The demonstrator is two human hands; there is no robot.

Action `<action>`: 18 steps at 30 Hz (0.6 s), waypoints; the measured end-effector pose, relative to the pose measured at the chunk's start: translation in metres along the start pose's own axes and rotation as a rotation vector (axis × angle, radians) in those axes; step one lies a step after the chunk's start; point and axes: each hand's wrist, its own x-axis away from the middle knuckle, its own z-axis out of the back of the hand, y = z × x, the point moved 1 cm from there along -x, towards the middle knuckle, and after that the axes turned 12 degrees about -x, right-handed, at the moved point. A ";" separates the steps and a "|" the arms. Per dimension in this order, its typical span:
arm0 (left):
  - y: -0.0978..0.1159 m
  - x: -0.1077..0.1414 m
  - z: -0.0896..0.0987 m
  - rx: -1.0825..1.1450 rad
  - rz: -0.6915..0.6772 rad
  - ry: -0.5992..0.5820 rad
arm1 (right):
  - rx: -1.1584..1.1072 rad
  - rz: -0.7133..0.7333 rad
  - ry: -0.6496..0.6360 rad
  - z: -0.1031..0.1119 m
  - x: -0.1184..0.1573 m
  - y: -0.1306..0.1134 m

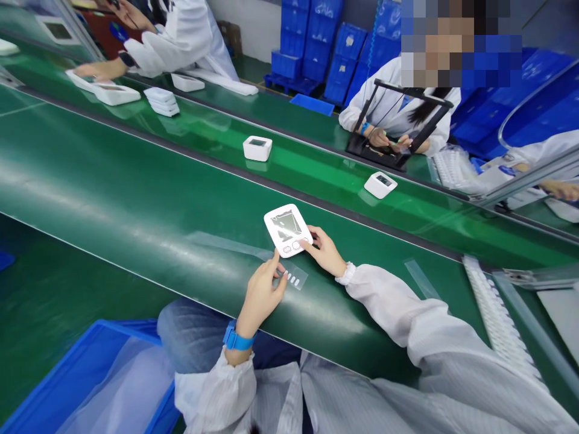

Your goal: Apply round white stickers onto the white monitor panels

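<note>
"Monitor (288, 231): where is it?"

"Over the green belt (149, 175), in front of the person, between the two hands."

"How do the hands lie?"

"The right hand (326, 252) comes in from the right, its thumb on the monitor's face by the buttons and its fingers closed round the edge. The left hand (262, 292) points away from the body, index finger out to the near-left corner. Its thumb and another finger are drawn close together at a clear film (302, 278); I can't tell how firmly they grip it."

"Which way does the monitor point?"

"Screen up towards the head, button end nearest the body. Its long axis slants from far left to near right."

"And the counts?"

"One monitor in hand, one film with at least three white ovals (293, 279). A blue band (237, 339) is on the left wrist. Past the rail (217, 167) sit two small white units (257, 149), well apart, and farther left one stack (161, 101) of white parts. One clear strip (423, 280) lies on the near belt, beyond the right forearm, near a ridged white row (502, 319). One blue bin (104, 374) stands low on the left. Three other people (393, 120) show across the line, one only in part."
</note>
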 end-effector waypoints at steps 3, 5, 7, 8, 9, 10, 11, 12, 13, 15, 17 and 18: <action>0.000 0.003 0.001 0.050 -0.020 -0.017 | -0.270 -0.264 -0.032 -0.003 -0.013 -0.012; -0.001 0.005 0.003 0.071 -0.013 -0.009 | -0.347 -0.396 -0.025 0.000 -0.034 -0.024; -0.002 0.008 0.004 0.090 0.002 0.004 | -0.376 -0.426 0.017 0.007 -0.065 -0.036; -0.002 0.010 0.004 0.099 0.009 0.012 | -0.379 -0.407 0.054 0.013 -0.082 -0.041; -0.002 0.011 0.005 0.108 0.014 0.017 | -0.375 -0.366 0.097 0.020 -0.101 -0.045; -0.002 0.012 0.005 0.115 0.017 0.017 | -0.354 -0.311 0.145 0.028 -0.121 -0.048; -0.003 0.013 0.005 0.120 0.018 0.015 | -0.304 -0.236 0.207 0.038 -0.141 -0.050; -0.003 0.013 0.005 0.123 0.018 0.013 | -0.201 -0.160 0.283 0.049 -0.160 -0.051; -0.003 0.013 0.004 0.126 0.017 0.011 | -0.038 -0.096 0.392 0.061 -0.178 -0.052; -0.003 0.013 0.003 0.133 0.011 0.009 | 0.429 -0.034 0.616 0.086 -0.208 -0.052; -0.003 0.013 0.003 0.144 0.005 0.005 | 0.592 -0.043 0.706 0.108 -0.230 -0.049; -0.003 0.013 0.002 0.149 0.002 0.004 | 0.636 -0.064 0.725 0.117 -0.238 -0.048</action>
